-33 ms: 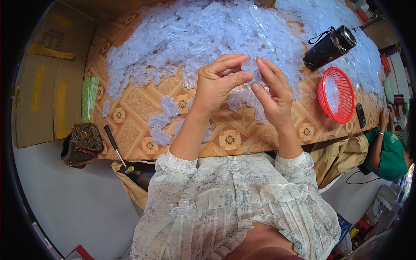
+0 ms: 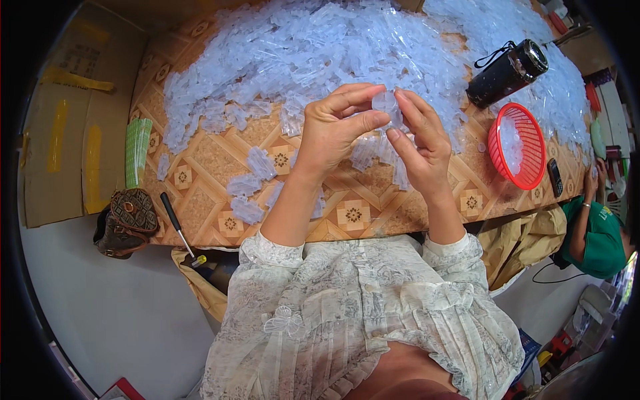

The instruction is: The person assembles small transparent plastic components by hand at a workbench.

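1. Just above the near side of the heap (image 2: 320, 57), a clear plastic piece (image 2: 385, 105) is held up between both hands, off the table (image 2: 353, 230).
2. The left hand (image 2: 333, 127) pinches its left side, thumb and forefinger slightly parted with the piece between them. The right hand (image 2: 428, 143) closes on it from the right, fingers curved, thumb lower; its exact contact is hard to see.
3. Handling it well probably means light, even pressure at the edges, with both wrists level so that thin plastic doesn't twist or slip.
4. Below, loose pieces (image 2: 261, 163) lie near the left forearm; elbows are best kept from sweeping them.
5. Farther right, a red basket (image 2: 535, 150) holds some pieces, with a black flask (image 2: 501, 75) lying beyond it.
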Tool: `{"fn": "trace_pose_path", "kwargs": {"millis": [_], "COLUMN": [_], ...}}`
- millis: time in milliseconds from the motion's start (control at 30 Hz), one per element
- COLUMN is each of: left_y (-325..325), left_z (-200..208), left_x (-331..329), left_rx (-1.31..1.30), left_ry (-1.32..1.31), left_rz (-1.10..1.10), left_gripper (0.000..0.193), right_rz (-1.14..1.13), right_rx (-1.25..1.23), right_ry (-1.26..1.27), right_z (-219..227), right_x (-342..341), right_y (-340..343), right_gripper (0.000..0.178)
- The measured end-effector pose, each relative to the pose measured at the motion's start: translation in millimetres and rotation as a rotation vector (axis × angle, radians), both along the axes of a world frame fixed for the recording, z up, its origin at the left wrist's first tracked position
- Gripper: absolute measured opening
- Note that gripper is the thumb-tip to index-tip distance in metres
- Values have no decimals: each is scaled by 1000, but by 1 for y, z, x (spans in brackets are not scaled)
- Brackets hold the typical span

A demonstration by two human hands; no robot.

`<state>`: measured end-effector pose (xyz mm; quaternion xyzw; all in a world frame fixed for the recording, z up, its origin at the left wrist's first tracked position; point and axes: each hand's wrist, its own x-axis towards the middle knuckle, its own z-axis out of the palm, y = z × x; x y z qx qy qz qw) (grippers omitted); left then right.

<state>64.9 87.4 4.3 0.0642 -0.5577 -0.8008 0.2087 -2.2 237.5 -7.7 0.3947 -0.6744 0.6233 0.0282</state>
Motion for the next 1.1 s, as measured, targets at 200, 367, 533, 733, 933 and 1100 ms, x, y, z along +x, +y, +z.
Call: {"fn": "trace_pose_path", "kwargs": {"millis": [200,367,533,733,933,1100], "left_y": [-1,0,1,0,1,2], "left_z": [1,1,-2,-4,-4,-3], "left_x": [1,3,4,4,3,5], "left_rx": [-27,-33,-40,-15,-49,-24], "left_ry": [-9,-4,18,16,40,40], "left_rz": [-3,7,17,2,19,20], "left_gripper": [36,36,37,37,39,35], "right_rz": [1,-40,15,6,11,35], "right_rx": [3,15,-24,6,52,47], "right_ry": [13,37,-67,-77,-26,18], "right_z": [2,4,2,1,5,8], "right_x": [1,3,3,4,5,3], "right_y": [0,-1,-2,0,3,5], "right_gripper": [45,45,46,46,46,44]}}
